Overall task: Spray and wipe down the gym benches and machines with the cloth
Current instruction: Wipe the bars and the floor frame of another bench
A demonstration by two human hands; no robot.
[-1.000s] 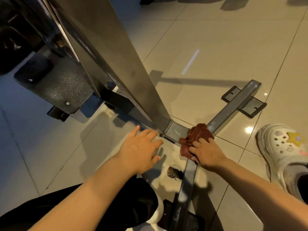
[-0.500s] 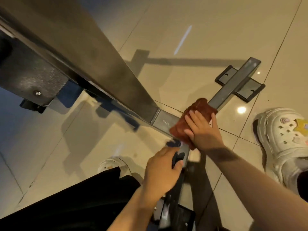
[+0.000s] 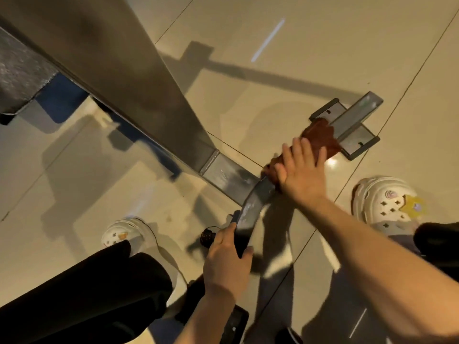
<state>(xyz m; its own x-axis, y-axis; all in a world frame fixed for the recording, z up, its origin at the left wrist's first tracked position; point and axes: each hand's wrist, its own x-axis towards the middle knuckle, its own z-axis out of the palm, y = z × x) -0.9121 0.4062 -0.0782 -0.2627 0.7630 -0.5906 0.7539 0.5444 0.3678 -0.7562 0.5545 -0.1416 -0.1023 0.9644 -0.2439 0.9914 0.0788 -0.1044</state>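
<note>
While I'm crouched at the base of this machine, my right hand (image 3: 301, 173) is spread flat w/ fingers straight, pressing the cloth (image 3: 320, 139) onto the floor bar (image 3: 250, 209), so I'm mid-wipe on the frame, cloth sitting close to the foot plate (image 3: 362, 142) end. Left hand (image 3: 227, 260) is curled round the near part of the same bar, prob for balance. Next move imo: run the cloth over that foot plate, then back along the bar toward the angled upright (image 3: 129, 78). No spray bottle in view, so idk where it is. Small dark thing (image 3: 208, 238) by my left hand is too blurry to ID, and the near end of the bar is hidden behind my arm.
</note>
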